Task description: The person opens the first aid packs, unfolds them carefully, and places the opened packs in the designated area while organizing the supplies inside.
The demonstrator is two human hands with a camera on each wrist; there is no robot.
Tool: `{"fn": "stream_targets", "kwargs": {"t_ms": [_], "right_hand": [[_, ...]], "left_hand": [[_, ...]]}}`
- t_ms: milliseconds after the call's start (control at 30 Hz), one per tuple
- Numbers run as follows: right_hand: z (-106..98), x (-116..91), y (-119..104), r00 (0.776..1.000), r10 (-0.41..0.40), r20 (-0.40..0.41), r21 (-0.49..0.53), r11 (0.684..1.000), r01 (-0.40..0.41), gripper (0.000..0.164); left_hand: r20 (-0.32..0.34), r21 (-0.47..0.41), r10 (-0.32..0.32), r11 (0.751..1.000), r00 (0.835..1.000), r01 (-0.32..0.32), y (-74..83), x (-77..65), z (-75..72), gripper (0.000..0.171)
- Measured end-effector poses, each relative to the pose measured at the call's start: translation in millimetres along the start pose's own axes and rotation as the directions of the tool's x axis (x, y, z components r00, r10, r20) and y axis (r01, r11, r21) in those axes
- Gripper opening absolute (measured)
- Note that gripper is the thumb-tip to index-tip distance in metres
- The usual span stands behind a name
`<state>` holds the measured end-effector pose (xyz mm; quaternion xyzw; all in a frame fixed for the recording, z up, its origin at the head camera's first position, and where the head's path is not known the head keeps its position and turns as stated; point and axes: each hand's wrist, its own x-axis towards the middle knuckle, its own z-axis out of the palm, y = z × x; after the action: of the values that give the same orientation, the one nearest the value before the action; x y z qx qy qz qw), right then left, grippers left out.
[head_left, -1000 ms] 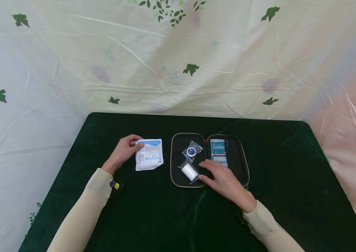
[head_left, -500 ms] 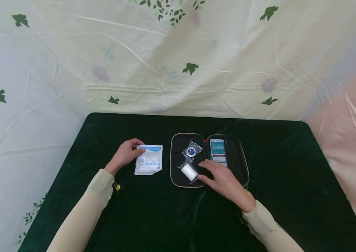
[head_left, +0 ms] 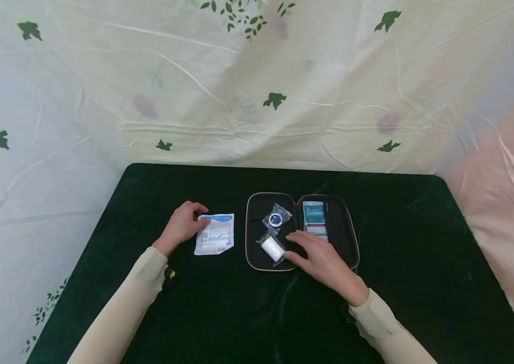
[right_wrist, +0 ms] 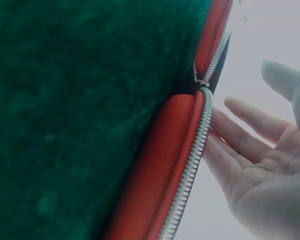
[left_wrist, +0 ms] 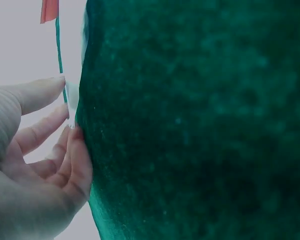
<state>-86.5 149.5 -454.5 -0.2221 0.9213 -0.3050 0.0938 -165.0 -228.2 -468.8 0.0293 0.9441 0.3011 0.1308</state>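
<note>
In the head view, a white-and-blue packet (head_left: 215, 235) printed "Surgical" lies flat or nearly flat on the green cloth. My left hand (head_left: 181, 226) pinches its upper left corner between thumb and fingertips; the left wrist view shows the packet (left_wrist: 72, 95) edge-on between them. To the right, a zippered case (head_left: 254, 253) lies spread open, red outside and black inside. Its left half holds a clear-wrapped white roll (head_left: 273, 248) and a bagged blue-and-white ring-shaped roll (head_left: 275, 219). My right hand (head_left: 322, 260) rests over the case's middle and right half, fingers loosely extended, holding nothing.
A teal-and-white packet (head_left: 314, 213) sits in the case's right half, partly covered by the right hand. Dark green cloth (head_left: 247, 308) covers the table. Pale printed fabric (head_left: 220, 91) hangs behind the table and along its sides.
My left hand has brought the packet down and slightly nearer to me, its printed face now looking flatter. The right hand and the case stay where they were.
</note>
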Motion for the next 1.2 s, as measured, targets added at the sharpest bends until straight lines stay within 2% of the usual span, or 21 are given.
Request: {"fn": "stream_targets", "kwargs": {"t_ms": [200, 500, 767, 1033, 1200], "right_hand": [[-0.2, 6.6, -6.8, 1.000, 0.026, -0.014, 0.001, 1.000, -0.026, 0.050], [1.2, 20.0, -23.5, 0.998, 0.042, -0.040, 0.007, 0.999, -0.042, 0.048], [9.8, 38.1, -34.2, 1.000, 0.031, 0.000, -0.040, 0.999, -0.031, 0.048], [21.2, 45.7, -38.7, 0.998, 0.049, 0.038, -0.068, 0.997, -0.046, 0.049], [24.5, 46.3, -38.2, 0.998, 0.043, 0.037, -0.026, 0.999, -0.042, 0.049]], "left_hand": [[-0.082, 0.047, -0.004, 0.999, 0.997, 0.008, 2.6, -6.5, 3.6, 0.041], [-0.183, 0.072, 0.111, 0.992, 0.977, -0.100, 21.4, -20.9, 7.4, 0.052], [-0.201, 0.061, 0.179, 0.984, 0.963, -0.170, 39.6, -37.0, 16.0, 0.056], [-0.196, 0.047, 0.228, 0.974, 0.954, -0.223, 48.5, -48.7, 26.2, 0.052], [-0.190, 0.037, 0.254, 0.967, 0.948, -0.252, 52.0, -53.3, 33.2, 0.050]]}}
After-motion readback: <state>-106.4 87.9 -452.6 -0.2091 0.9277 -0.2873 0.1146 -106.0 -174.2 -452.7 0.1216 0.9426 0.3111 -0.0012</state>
